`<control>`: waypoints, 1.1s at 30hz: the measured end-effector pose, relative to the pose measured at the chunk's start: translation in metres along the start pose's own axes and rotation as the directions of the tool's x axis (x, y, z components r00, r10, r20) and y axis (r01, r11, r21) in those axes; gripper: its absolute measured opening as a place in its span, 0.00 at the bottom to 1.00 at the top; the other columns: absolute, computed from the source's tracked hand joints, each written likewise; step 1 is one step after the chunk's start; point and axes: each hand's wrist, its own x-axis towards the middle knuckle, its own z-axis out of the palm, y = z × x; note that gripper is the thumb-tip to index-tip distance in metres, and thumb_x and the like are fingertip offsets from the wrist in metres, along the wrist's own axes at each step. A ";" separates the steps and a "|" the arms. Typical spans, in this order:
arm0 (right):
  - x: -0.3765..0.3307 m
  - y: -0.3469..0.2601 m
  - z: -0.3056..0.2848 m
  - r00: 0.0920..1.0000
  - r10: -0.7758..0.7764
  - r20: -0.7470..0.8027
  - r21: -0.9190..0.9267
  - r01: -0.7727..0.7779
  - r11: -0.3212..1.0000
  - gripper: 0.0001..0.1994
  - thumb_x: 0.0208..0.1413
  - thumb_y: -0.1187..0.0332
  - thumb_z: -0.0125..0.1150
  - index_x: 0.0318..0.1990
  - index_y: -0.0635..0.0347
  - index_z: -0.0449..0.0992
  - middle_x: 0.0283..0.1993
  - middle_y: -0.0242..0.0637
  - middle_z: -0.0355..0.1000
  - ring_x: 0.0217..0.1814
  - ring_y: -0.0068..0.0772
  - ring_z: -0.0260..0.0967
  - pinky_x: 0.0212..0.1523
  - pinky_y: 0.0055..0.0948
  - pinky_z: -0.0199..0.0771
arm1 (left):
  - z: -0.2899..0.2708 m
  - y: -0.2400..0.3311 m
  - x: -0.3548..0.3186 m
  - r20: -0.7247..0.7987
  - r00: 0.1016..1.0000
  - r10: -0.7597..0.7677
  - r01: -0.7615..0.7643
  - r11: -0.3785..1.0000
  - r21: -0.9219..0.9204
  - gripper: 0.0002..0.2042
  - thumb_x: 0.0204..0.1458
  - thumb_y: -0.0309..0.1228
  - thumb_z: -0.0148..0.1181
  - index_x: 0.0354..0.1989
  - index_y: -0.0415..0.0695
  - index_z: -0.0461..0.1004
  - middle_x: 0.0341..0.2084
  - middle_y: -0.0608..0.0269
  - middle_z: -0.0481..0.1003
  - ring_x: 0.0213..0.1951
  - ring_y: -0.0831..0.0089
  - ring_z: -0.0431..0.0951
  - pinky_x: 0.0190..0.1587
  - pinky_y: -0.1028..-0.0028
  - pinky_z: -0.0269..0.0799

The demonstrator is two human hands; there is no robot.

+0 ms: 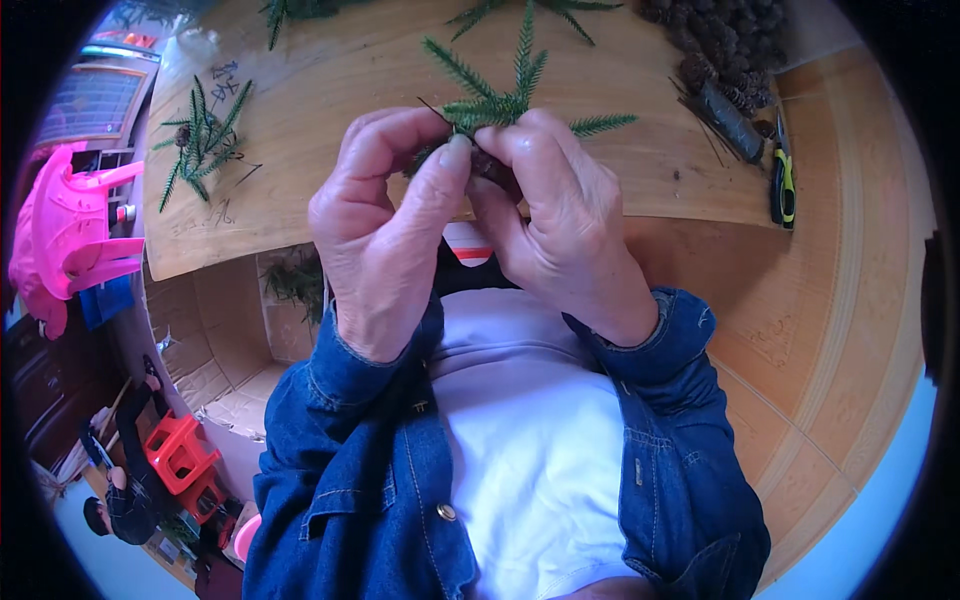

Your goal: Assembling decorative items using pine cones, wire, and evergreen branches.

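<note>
Above the near edge of the wooden table, my two hands meet around a green artificial pine sprig (500, 100). My left hand (385, 215) pinches the sprig's base between thumb and index finger, where a thin dark wire end sticks out. Closed on the same base from the other side is my right hand (565, 205). A brown pine cone (492, 172) shows partly between the fingers, mostly hidden by them. The sprig's needled branches fan out away from me and to the right.
On the wooden table (330, 190) lie another sprig with a small cone (205, 140), a heap of pine cones (720, 45), a dark bundle of wires (728, 120) and green-black handled cutters (783, 185). A cardboard box (215, 330) stands below. Left are a pink chair (75, 225), red stools (180, 455) and another person (130, 505).
</note>
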 end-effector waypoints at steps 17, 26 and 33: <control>-0.001 0.001 -0.001 0.997 0.040 0.063 -0.028 -0.039 0.999 0.18 0.43 0.82 0.65 0.44 0.65 0.70 0.36 0.42 0.71 0.30 0.36 0.72 0.28 0.26 0.71 | 0.000 -0.016 0.002 -0.017 0.997 0.078 -0.079 0.992 -0.099 0.06 0.55 0.21 0.54 0.40 0.35 0.71 0.35 0.65 0.72 0.37 0.82 0.70 0.43 0.82 0.65; 0.023 -0.003 -0.038 0.988 0.143 0.050 0.225 -0.151 0.962 0.22 0.50 0.79 0.63 0.54 0.63 0.65 0.40 0.30 0.70 0.34 0.13 0.64 0.31 0.14 0.64 | -0.011 -0.012 0.012 0.189 0.939 0.286 -0.324 0.922 0.213 0.03 0.53 0.19 0.56 0.36 0.34 0.71 0.33 0.61 0.70 0.36 0.76 0.70 0.41 0.81 0.66; 0.029 0.006 -0.034 0.905 0.314 0.287 0.549 -0.424 0.720 0.18 0.55 0.76 0.59 0.53 0.67 0.65 0.40 0.32 0.70 0.40 0.15 0.67 0.39 0.15 0.68 | -0.007 -0.003 0.012 0.230 0.916 0.330 -0.385 0.884 0.264 0.03 0.54 0.19 0.55 0.36 0.34 0.71 0.32 0.60 0.69 0.33 0.76 0.69 0.37 0.81 0.66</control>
